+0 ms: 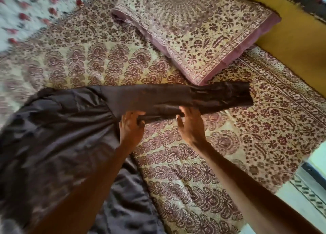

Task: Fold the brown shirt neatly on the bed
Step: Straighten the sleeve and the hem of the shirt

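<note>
Both hands (158,122) grip the brown shirt's (53,136) outstretched sleeve (185,97).

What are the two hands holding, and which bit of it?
Both hands hold the dark brown cloth shirt by its sleeve: the left hand grips its near edge, the right hand touches alongside.

A patterned bedspread (176,163), cream with maroon paisley and floral motifs and a flowered border along its right side, covers the bed. A pillow (194,30) in a matching cream-and-maroon print with a pink edge lies at an angle on the spread near the top. Behind and to the right of the pillow runs a mustard-yellow headboard (291,30). At the upper left lies a white cloth with red flowers (26,13), blurred. At the lower right edge, pale flooring (299,207) shows past the bedspread.
</note>
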A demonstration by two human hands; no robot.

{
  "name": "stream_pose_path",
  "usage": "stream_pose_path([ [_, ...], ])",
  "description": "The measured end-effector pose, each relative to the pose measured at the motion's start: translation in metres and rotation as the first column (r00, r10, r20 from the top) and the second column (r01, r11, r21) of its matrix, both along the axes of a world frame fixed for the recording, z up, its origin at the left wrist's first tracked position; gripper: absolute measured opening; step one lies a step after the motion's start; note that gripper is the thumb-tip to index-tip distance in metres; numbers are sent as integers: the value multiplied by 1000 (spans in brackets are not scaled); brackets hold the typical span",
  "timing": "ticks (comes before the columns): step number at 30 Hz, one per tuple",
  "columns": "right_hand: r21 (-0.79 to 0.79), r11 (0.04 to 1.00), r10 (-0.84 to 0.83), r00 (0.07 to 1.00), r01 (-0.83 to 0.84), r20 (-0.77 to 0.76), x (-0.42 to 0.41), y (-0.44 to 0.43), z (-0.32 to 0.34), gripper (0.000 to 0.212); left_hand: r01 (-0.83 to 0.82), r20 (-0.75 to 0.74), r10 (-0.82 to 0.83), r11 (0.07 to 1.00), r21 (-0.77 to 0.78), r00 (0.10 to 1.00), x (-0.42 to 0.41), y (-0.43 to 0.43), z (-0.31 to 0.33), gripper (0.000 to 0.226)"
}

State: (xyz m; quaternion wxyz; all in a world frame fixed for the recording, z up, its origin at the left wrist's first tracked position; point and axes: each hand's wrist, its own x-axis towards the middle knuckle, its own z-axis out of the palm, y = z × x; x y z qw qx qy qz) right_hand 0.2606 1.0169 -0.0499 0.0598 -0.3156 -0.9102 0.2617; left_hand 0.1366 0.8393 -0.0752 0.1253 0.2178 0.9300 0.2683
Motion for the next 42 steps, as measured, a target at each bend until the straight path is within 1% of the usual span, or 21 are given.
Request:
stream_pose_path([
  [3,-106,990,98,992,-90,77,3,-69,3,25,-2,68,0,999,35,998,12,-70,-2,28],
  [4,-146,983,124,988,-110,96,5,-95,1,26,-21,83,17,999,44,996,17,-96,0,31],
  [6,-198,972,157,980,-130,126,13,-149,-3,27,-65,68,62,997,38,996,37,-152,1,38],
  [7,-196,971,170,975,-140,146,19,-169,-6,30,-77,35,77,997,-6,996,49,-174,1,38],
  [9,-88,965,260,942,-246,214,35,-219,-13,44,-63,16,67,982,-177,998,77,-226,1,46],
  [10,-18,947,314,911,-321,268,47,-241,-16,51,-31,50,45,967,-253,998,91,-250,1,53],
  [11,28,926,349,882,-376,316,60,-260,-19,56,25,88,2,952,-305,996,105,-274,-1,61],
  [13,86,911,343,858,-402,382,89,-284,-27,60,164,139,-119,911,-378,983,132,-311,-6,74],
  [15,150,927,257,872,-345,417,114,-300,-31,61,263,202,-195,876,-404,960,156,-337,-5,79],
  [18,203,946,136,878,-252,458,144,-312,-28,63,353,256,-265,836,-419,930,181,-353,0,74],
  [21,168,964,70,809,-205,584,169,-318,-18,64,380,233,-309,835,-398,922,195,-361,5,65],
  [23,144,974,47,774,-177,632,183,-322,-12,64,422,251,-347,822,-382,903,200,-367,4,63],
  [25,99,991,8,774,-92,633,191,-326,-7,67,476,284,-397,819,-320,873,205,-373,0,58],
  [28,67,995,-104,812,80,574,203,-330,-4,74,515,230,-472,836,-190,851,215,-377,-7,43],
  [30,57,972,-224,828,228,514,214,-327,-5,69,491,197,-462,861,-135,865,221,-376,-10,37],
  [32,8,936,-307,803,353,511,224,-321,-8,54,488,152,-469,863,-133,870,227,-375,-10,38],
  [33,-21,914,-331,776,405,536,229,-317,-7,46,509,138,-492,849,-141,859,233,-375,-10,38],
  [35,-53,899,-329,749,435,576,241,-308,-5,36,576,137,-560,802,-158,817,249,-377,-7,34],
  [37,-46,900,-327,743,433,584,251,-303,-4,36,640,182,-614,744,-190,768,269,-383,-6,28],
  [39,-30,893,-356,744,450,565,260,-303,-3,36,693,260,-645,699,-178,718,288,-385,-5,27],
  [42,-23,873,-412,762,488,500,264,-312,-3,29,677,445,-569,726,-125,692,300,-383,0,37],
])
